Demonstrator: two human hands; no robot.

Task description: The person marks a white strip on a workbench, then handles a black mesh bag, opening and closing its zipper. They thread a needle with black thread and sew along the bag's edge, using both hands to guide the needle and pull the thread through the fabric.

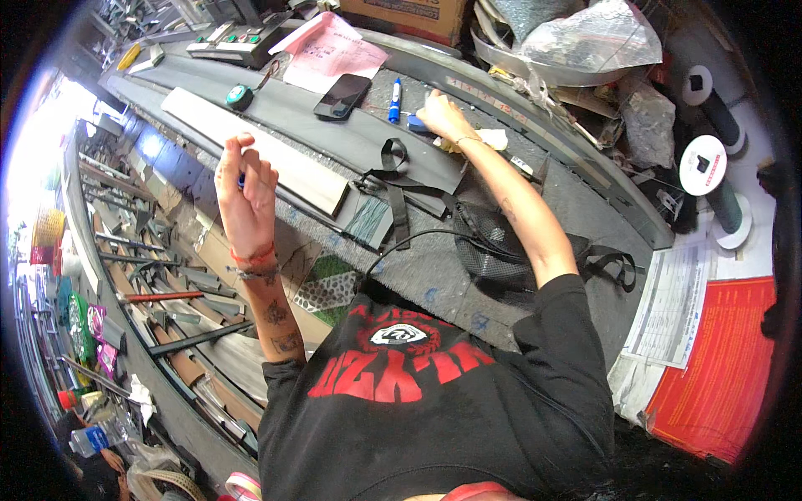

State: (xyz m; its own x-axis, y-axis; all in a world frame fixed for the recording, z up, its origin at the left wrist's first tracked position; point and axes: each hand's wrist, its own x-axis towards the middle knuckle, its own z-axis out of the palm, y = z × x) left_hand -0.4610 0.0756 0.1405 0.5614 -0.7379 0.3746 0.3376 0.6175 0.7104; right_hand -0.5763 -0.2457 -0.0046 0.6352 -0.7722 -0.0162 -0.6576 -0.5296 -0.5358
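Note:
My left hand (pixel 244 196) is raised over the near edge of the bench, fingers curled, and a bit of something dark blue shows between them. What that blue thing is, I cannot make out. Farther off on the right, my right hand (pixel 444 115) reaches across the bench with its fingers bent closed. Whatever may be in them is hidden. Just beside those fingers lies a small blue block (pixel 418 124), and left of it a blue marker (pixel 395 101). Crumpled pale paper (pixel 484 139) sits by my right wrist.
A dark phone (pixel 342 97), pink paper (pixel 334 52), a tape measure (pixel 239 98) and a long white board (pixel 259 154) lie across the bench. A black mesh bag (pixel 493 250) with straps rests under my right forearm. Spools (pixel 704 167) stand at the right.

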